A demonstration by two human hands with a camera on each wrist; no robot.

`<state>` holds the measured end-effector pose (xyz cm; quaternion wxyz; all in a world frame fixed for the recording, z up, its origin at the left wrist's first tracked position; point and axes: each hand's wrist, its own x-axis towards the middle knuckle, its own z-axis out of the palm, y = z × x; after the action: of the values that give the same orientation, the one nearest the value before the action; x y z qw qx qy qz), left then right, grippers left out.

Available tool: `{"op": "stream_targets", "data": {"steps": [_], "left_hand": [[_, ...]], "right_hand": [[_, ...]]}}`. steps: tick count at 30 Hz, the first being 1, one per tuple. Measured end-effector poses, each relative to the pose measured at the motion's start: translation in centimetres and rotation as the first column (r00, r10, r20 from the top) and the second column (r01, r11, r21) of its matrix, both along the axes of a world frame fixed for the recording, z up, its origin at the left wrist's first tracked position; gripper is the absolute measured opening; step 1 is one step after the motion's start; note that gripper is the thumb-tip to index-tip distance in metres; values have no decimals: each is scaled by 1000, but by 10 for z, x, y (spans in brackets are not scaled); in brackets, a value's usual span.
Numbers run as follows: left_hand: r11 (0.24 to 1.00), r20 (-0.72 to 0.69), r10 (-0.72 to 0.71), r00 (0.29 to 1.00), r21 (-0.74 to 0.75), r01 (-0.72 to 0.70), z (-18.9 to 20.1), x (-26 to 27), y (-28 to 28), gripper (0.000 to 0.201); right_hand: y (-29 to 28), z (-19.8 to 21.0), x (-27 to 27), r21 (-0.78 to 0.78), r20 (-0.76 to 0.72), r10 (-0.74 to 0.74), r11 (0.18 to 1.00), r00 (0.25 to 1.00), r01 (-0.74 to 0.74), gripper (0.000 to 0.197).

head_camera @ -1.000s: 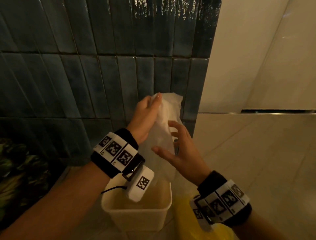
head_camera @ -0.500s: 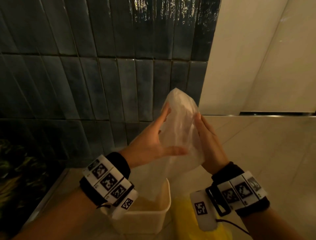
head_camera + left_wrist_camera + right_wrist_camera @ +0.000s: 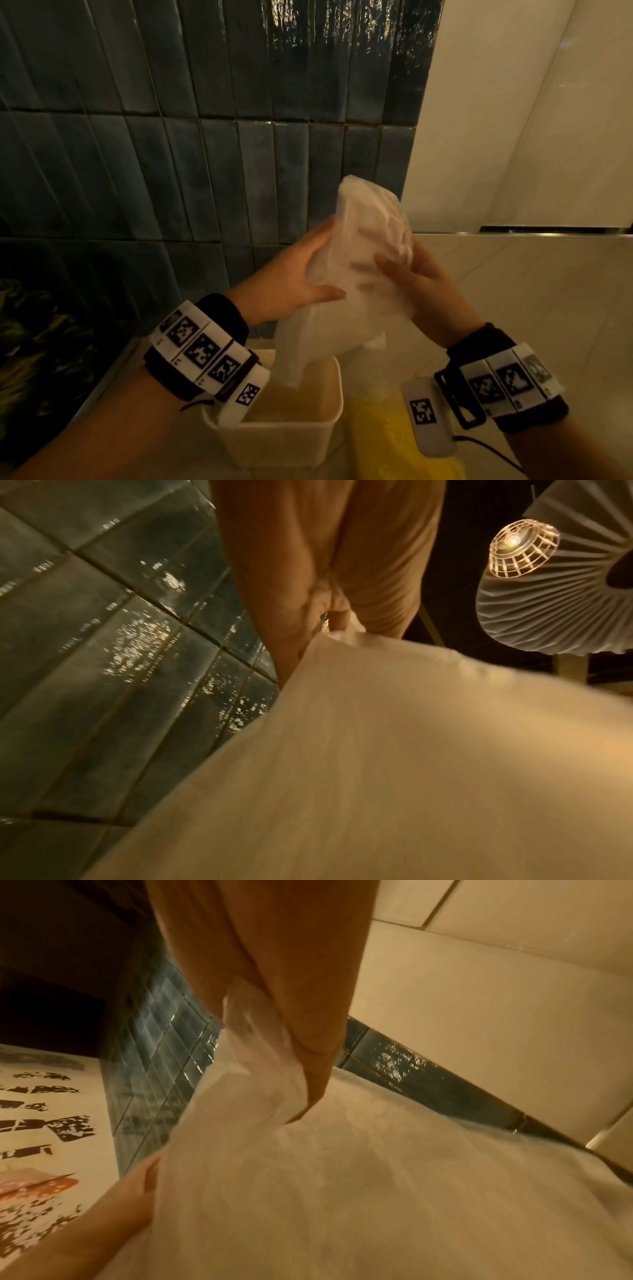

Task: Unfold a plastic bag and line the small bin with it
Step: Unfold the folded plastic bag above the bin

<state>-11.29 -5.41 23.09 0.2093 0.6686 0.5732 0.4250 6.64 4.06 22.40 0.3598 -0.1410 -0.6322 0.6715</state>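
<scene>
A translucent white plastic bag (image 3: 363,253) hangs upright above a small cream bin (image 3: 291,431), its lower corner dangling just inside the bin's mouth. My left hand (image 3: 318,267) holds the bag's left side, fingers behind it and thumb across the front. On the bag's right side, my right hand (image 3: 400,263) pinches the film between thumb and fingers. The left wrist view shows my left hand (image 3: 329,588) against the pale bag (image 3: 411,750). In the right wrist view my right hand (image 3: 291,1031) grips bunched film of the bag (image 3: 377,1191).
A dark blue tiled wall (image 3: 205,171) rises right behind the bin. A cream wall (image 3: 531,137) and a pale tiled surface (image 3: 548,291) lie to the right. Something yellow (image 3: 383,442) sits against the bin's right side. Dark patterned material (image 3: 41,342) fills the lower left.
My right hand came up from an open reach to the bag's right side, and its thumb now crosses the front. My left hand slid from the bag's top to its left side. The bag looks fuller.
</scene>
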Motion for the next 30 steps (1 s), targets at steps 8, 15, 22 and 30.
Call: {"op": "stream_targets", "data": {"steps": [8, 15, 22, 30], "left_hand": [[893, -265, 449, 853, 111, -435, 9, -55, -9, 25], [792, -346, 610, 713, 225, -568, 22, -95, -15, 21], [735, -378, 676, 632, 291, -612, 33, -110, -18, 23], [732, -406, 676, 615, 271, -625, 25, -127, -33, 25]], "right_hand": [[45, 11, 30, 229, 72, -347, 918, 935, 323, 33], [78, 25, 53, 528, 134, -515, 760, 846, 379, 22], [103, 32, 59, 639, 212, -600, 682, 771, 355, 12], [110, 10, 61, 791, 260, -754, 525, 603, 315, 14]]}}
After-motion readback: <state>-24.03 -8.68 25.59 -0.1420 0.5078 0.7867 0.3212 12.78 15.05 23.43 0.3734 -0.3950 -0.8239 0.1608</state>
